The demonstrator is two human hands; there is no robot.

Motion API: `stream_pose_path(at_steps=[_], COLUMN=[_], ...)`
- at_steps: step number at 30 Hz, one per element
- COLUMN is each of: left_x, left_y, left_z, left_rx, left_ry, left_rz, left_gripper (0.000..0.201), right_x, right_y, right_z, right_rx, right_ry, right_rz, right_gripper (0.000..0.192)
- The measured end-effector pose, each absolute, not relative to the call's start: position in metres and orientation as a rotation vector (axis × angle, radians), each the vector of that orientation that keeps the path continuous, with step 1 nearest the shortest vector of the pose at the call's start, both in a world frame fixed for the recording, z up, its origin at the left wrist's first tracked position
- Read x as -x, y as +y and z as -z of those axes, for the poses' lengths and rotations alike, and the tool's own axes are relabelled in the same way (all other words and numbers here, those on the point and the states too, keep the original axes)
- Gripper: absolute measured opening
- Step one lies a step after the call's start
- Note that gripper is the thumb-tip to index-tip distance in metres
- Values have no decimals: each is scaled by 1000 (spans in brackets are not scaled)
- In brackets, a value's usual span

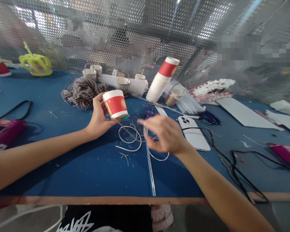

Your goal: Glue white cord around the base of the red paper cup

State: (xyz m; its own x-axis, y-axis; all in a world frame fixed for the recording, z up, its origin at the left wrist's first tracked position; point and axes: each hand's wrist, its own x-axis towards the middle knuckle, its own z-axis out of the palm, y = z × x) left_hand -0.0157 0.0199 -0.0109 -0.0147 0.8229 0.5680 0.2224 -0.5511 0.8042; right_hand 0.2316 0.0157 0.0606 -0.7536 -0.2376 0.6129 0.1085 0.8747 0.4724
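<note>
My left hand (98, 117) is closed around a red-and-white paper cup (116, 103), tilted above the table. A bit of green shows at the cup's lower edge, and a thin cord trails down from there. My right hand (164, 133), blurred by motion, is to the right of the cup with thumb and forefinger apart; I see nothing between them. Loops of pale cord (128, 141) lie on the table between my hands. A clear glue stick (151, 175) runs from beside my right hand toward the front edge. Behind that hand is a partly hidden dark blue object (149, 110) with orange on it.
A leaning stack of paper cups (159, 80), a grey cord bundle (83, 91) and small cord-wrapped baskets (122, 83) stand toward the perforated screen. A white phone (194, 133) and black cables (214, 148) lie right. Purple glue guns (8, 130) are at both sides.
</note>
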Motion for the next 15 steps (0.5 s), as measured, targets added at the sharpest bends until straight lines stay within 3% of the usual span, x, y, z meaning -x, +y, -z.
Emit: stream_pose_path(at_steps=[5,7,11,15], left_x=[15,17,18,12], left_y=[29,33,32,23], left_z=[18,22,24,16], left_rx=[-1730,-1728,-1705,-1826], left_ry=[779,707,715,713], left_rz=[-1959,-1976,-1890,-1838], left_gripper=[89,89,82,90], right_x=[-265,-274,-274,-268], right_y=[66,79,88,88], right_z=[-55,-49,-36,-31], right_rx=[945,1179,1334,1412], right_ry=[-2510,-2604,-2592,-2446], right_rz=[233,83,-27,-84], right_gripper=[62,60,51,47])
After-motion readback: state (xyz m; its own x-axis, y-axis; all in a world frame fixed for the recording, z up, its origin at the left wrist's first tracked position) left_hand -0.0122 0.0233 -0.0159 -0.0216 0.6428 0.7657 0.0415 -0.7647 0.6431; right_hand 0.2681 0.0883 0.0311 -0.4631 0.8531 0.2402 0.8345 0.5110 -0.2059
